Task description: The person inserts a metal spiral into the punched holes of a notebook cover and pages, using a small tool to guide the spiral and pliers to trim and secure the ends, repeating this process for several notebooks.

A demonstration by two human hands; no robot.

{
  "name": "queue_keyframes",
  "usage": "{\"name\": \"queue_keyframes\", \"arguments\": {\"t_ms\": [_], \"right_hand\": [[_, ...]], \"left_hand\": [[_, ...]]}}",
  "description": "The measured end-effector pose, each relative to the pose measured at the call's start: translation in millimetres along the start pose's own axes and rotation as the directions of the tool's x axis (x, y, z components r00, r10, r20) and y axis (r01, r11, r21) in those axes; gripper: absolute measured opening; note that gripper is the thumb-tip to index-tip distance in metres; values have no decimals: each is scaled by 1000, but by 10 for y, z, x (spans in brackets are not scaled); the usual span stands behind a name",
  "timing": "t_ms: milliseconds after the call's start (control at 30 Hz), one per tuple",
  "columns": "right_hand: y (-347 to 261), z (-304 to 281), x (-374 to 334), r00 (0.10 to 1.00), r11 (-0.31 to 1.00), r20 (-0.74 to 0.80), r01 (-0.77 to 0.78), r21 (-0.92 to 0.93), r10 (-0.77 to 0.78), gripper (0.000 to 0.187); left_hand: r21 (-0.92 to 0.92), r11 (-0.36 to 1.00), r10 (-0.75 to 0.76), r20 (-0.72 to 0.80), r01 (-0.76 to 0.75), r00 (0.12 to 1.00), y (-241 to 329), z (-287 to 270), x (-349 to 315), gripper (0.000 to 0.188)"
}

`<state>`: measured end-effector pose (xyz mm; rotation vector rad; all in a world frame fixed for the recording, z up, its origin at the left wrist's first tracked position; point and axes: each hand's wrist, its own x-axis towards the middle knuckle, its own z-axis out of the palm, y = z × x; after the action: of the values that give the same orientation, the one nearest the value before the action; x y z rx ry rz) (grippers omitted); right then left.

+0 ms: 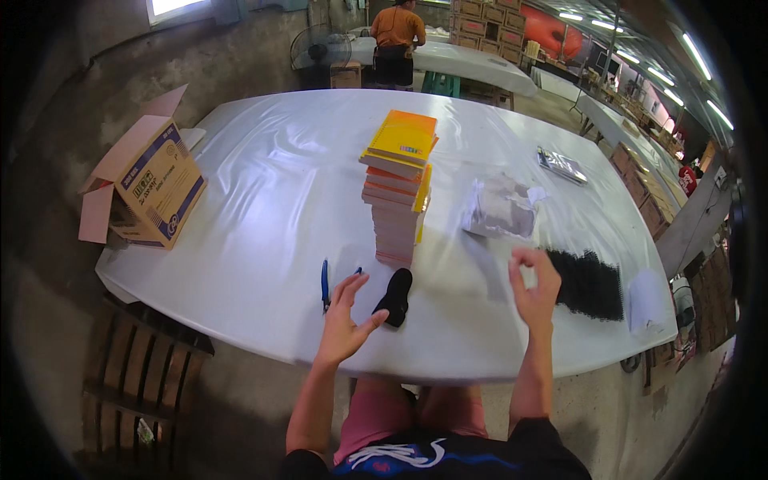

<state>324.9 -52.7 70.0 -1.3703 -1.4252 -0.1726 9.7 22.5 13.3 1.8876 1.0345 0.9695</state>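
Observation:
My left hand (pixel 346 320) is raised above the near edge of the table, fingers spread and nothing in it. Close by its thumb lies a black, sock-shaped object (pixel 394 298). Blue-handled pliers (pixel 326 285) rest just beyond the fingers, and a second small blue piece is partly hidden by them. Further right, my right hand (pixel 536 286) is held up with thumb and fingers curled together; whatever it pinches, if anything, is too small to see. Beside it spreads a pile of thin black toothed pieces (pixel 590 286). A tall stack of yellow and orange notebooks (pixel 404 136) stands mid-table.
The white-covered table (pixel 272 280) carries an open cardboard box (pixel 160 188) at left. Toward the right are a torn white paper package (pixel 502 210), a silvery packet (pixel 562 166) and a white roll (pixel 646 302). A slatted wooden seat (pixel 144 368) stands near left; a person (pixel 398 32) works behind.

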Motion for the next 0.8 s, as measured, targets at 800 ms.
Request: {"name": "queue_keyframes", "arguments": {"t_ms": [800], "right_hand": [[-296, 858, 1806, 840, 649, 230, -529, 546, 491, 96]], "left_hand": [[75, 940, 340, -274, -333, 899, 802, -184, 1941, 50]]}}
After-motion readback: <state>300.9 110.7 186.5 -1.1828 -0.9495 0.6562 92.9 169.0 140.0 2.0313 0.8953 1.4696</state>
